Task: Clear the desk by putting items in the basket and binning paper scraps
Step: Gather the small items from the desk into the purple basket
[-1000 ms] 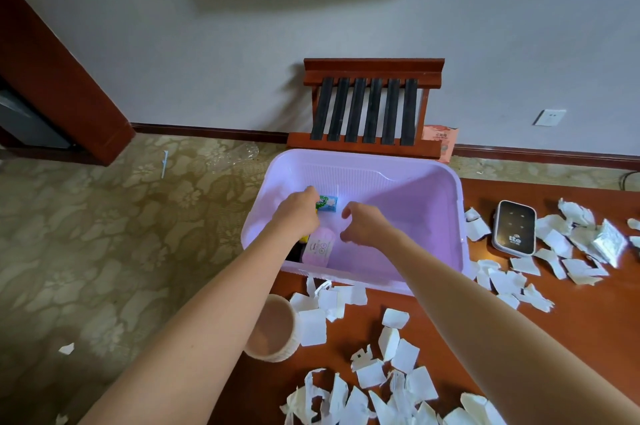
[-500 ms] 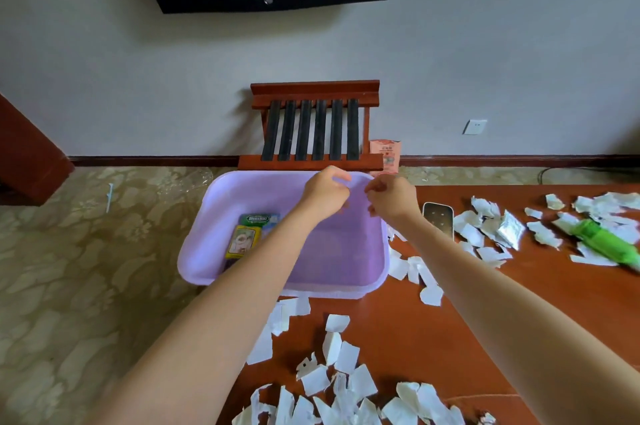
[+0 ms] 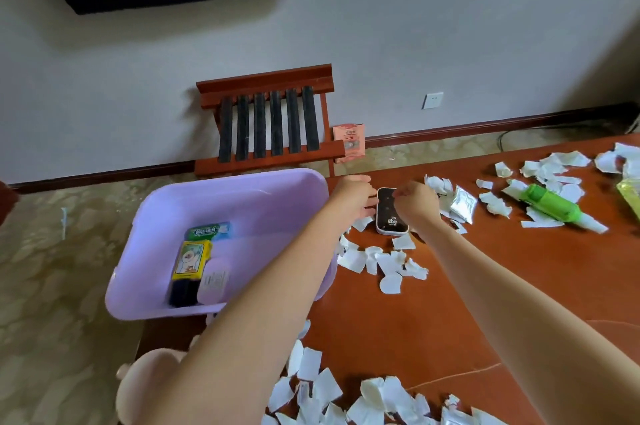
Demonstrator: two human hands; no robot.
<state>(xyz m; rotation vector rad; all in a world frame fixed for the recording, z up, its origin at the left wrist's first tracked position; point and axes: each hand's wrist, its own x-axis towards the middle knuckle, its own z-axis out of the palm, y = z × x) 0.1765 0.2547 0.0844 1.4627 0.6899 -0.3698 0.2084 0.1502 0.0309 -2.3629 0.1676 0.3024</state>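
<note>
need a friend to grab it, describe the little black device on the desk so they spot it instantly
Find the lilac basket on the red-brown desk. Just right of its far corner, between the left hand and right hand, lies the device. It alone is a glossy black slab with a white rim, marked "Lte", amid white paper scraps.

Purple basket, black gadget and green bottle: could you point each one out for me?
Purple basket (image 3: 249,206): head view, on its far inner wall.
Black gadget (image 3: 388,213): head view, middle of its dark face.
Green bottle (image 3: 550,204): head view, on its green body.
</note>
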